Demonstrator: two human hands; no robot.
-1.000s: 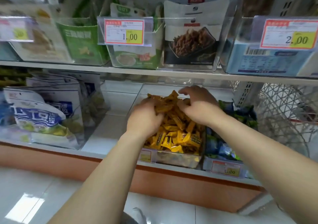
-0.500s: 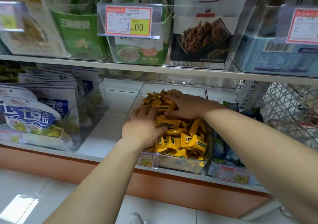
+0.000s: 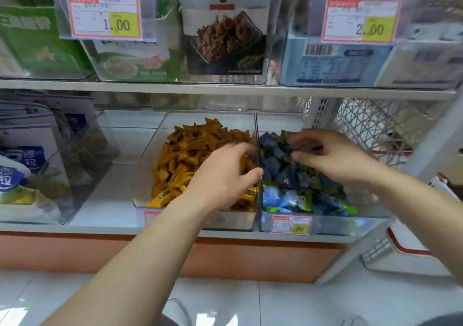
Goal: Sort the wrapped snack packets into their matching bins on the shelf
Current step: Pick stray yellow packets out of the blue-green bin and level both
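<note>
Where the two bins meet: a clear wall (image 3: 256,130) runs near-to-far between the hands.
Left hand (image 3: 220,177): over the yellow packets (image 3: 190,150) in the left bin (image 3: 147,175); fingers curled down, grasp unclear.
Right hand (image 3: 333,155): over the blue-and-green packets (image 3: 288,175) in the right bin (image 3: 338,225); fingertips drawn together, blurred, grasp unclear.
Coming move: any stray likely crosses the wall sideways, and each hand is nearer its own bin.

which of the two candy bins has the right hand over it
The right bin, holding blue and green packets; the right hand is over it. The left bin holds yellow packets.
</note>
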